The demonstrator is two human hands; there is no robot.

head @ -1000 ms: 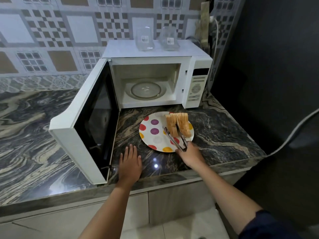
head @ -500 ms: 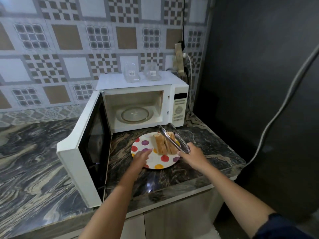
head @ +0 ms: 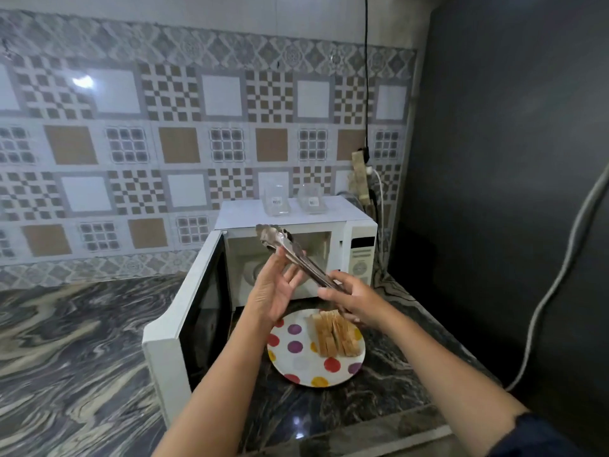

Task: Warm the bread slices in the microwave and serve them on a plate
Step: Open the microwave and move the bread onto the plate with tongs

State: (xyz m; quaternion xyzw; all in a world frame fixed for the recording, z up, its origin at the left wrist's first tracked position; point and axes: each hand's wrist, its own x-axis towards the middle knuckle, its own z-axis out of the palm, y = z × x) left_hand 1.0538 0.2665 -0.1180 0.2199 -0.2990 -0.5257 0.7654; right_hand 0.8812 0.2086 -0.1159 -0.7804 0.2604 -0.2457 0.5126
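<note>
On the desk just in front of the microwave (head: 329,219) sits the spotted plate (head: 298,374), and the bread slices (head: 333,338) stand on it in a tight row, as they did a second ago.

What has changed is above them. The left hand (head: 275,291), which lay flat on the desk before the microwave's open door (head: 184,311), is now raised. Its fingers are nearly straight and their tips rest against the arms of the tongs (head: 290,252).

The right hand (head: 351,300) grasps the tongs at their handle end. It has lifted them off the plate, so their tips now hover empty in front of the microwave's cavity.

Since the tongs have come away with nothing in them and the bread is left on the plate, the slices look to be served already. The likely remaining steps are setting the tongs down and closing the door.

Two clear containers (head: 293,201) stand on top of the microwave.
</note>
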